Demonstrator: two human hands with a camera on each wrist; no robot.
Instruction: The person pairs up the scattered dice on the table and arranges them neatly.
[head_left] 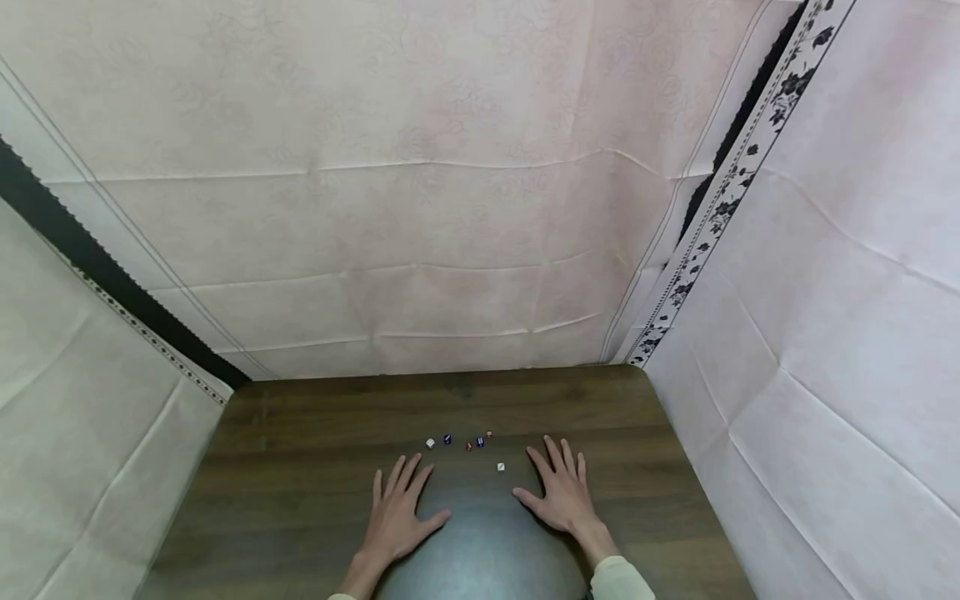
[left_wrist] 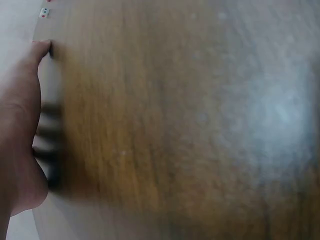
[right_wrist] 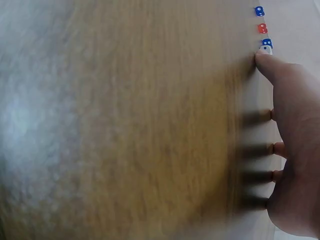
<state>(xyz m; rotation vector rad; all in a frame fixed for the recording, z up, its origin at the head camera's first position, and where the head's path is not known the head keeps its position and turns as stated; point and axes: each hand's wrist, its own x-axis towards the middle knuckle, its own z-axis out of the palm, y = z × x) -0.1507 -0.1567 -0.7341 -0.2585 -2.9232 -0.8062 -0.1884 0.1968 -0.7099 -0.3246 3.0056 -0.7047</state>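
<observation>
Several small dice lie loosely grouped on the wooden table [head_left: 300,467], ahead of and between the two hands. In the head view these are a white die [head_left: 430,443] at the left, a blue die [head_left: 447,438], a red die [head_left: 469,447], a second blue die [head_left: 481,442], another red die [head_left: 489,433] and a white die [head_left: 501,467] closer in. My left hand [head_left: 397,521] is spread with straight fingers, left of the dice. To their right my right hand [head_left: 562,496] is spread likewise, its thumb nearest the closer white die. Neither hand holds anything.
A pale cloth [head_left: 450,208] hangs behind the table's far edge. More white cloth stands along the left side [head_left: 82,450] and the right side [head_left: 840,375], the right one with a dark floral border [head_left: 723,208]. Light glares off the table's front middle.
</observation>
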